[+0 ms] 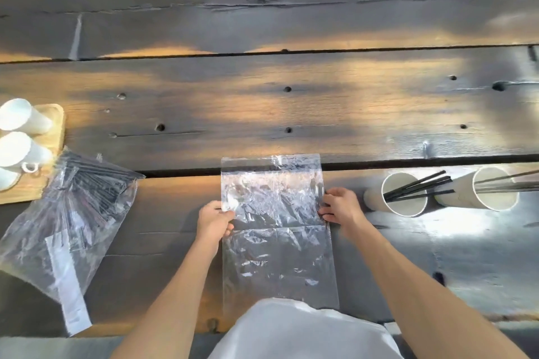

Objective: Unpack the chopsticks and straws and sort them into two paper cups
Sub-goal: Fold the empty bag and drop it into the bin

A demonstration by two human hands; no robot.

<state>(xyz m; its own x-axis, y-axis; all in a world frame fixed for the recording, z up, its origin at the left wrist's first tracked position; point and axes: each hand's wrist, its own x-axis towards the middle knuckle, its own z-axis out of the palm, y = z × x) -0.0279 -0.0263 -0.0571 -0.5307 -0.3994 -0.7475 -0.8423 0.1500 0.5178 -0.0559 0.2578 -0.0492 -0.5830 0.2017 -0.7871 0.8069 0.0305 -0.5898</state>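
Both hands point(214, 220) point(339, 207) grip clear bag point(277, 230) edges; far-right cup point(481, 189) contents cut off.

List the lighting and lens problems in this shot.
Head view: patchy warm light and dark shadow across the wooden table; glare whitens the surface beside the paper cups; highlights on the clear bag, held by the left hand and right hand, hide any contents; wide-angle bending curves the planks; corners look soft.
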